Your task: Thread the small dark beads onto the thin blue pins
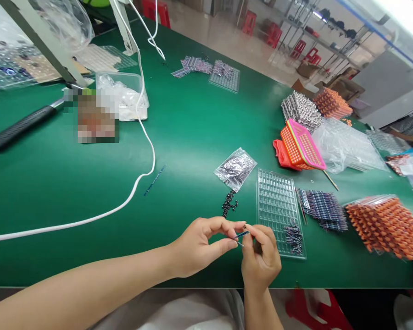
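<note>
Between my two hands, over the front of the green table, is a thin blue strip (241, 235) with a dark patterned face. My left hand (203, 245) pinches its left part between thumb and fingertips. At its other end my right hand (261, 261) is closed, thumb against forefinger; a tiny dark piece shows at these fingertips, too small to name. Just beyond the hands lies a loose heap of small dark beads (229, 203), below a clear bag (236, 168) of similar beads. Right of my right hand, a clear compartment tray (278, 201) holds several thin dark pieces (293, 238) in its near corner.
Bundled blue strips (323, 209) and a stack of orange pieces (387, 224) lie to the right. Behind them is a pink and orange basket (304, 144). A white cable (137, 181) crosses the left side, near a single blue strip (155, 180) and a black-handled tool (24, 124).
</note>
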Demonstrator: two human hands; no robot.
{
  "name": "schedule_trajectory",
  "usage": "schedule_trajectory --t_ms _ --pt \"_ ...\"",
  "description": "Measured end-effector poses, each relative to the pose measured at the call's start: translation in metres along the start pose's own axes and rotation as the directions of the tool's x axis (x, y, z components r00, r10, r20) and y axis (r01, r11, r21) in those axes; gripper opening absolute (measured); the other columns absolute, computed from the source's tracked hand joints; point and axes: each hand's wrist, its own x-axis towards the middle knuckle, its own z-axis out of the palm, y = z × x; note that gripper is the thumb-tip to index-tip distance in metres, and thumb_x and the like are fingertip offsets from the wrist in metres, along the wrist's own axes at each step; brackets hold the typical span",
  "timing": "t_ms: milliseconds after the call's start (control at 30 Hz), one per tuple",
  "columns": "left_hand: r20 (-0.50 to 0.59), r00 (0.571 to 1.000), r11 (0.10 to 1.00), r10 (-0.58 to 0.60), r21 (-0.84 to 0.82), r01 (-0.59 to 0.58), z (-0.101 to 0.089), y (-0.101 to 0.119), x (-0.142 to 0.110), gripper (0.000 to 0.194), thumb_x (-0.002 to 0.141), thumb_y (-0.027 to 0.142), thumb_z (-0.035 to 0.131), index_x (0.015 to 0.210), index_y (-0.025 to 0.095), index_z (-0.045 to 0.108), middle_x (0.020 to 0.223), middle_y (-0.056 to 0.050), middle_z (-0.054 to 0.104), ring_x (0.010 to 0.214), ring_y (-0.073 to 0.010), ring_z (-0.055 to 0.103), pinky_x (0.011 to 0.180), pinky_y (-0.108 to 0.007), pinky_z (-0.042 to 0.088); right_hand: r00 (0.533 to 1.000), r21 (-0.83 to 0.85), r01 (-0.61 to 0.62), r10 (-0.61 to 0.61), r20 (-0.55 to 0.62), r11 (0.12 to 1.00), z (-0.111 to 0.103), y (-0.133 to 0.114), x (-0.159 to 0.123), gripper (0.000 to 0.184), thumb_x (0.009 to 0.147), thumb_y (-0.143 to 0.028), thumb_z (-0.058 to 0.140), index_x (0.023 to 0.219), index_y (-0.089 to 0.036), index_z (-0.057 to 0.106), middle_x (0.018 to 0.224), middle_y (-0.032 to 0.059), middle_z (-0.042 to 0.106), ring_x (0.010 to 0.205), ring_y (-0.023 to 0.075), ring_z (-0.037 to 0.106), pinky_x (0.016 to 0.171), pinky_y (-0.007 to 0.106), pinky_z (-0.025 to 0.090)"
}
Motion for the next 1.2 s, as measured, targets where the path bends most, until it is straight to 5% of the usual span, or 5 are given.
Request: schedule_trajectory --t_ms 633,1033,1200 --pt "-0.023 0.999 0.999 -0.046 0.004 0.046 -0.004 0.005 0.006 0.011 0.084 0.024 0.069 0.079 0.017 0.061 0.105 -0.009 0.074 0.110 -0.0248 0.066 0.098 -0.039 0.050 0.993 -0.062 0.113 -0.111 0.039 0.992 0.000 0.002 -0.002 0.026 0.087 -0.008 0.066 0.107 -0.024 0.066 0.090 0.0045 0.067 0.077 0.0172 0.067 0.065 0.032 0.057" --pt "-0.069 0.997 0.971 -0.023 0.235 0.039 -0.008 0.009 0.007 0.012 0.087 0.030 0.064 0.086 0.017 0.065 0.092 -0.006 0.071 0.091 -0.0202 0.066 0.087 -0.033 0.051 0.974 -0.084 0.207 -0.197 0.115 0.975 0.000 0.003 0.003 0.029 0.087 -0.008 0.064 0.110 -0.024 0.065 0.086 0.0044 0.069 0.074 0.0167 0.068 0.066 0.032 0.058" --pt "-0.072 0.994 0.988 -0.088 0.122 0.096 -0.009 0.005 0.009 0.013 0.086 0.030 0.065 0.085 0.017 0.063 0.095 -0.007 0.072 0.095 -0.0212 0.066 0.089 -0.036 0.050 0.978 -0.048 0.189 -0.183 0.104 0.981 0.001 0.002 0.002 0.028 0.085 -0.005 0.065 0.107 -0.023 0.064 0.086 0.0045 0.068 0.075 0.0164 0.066 0.066 0.032 0.057"
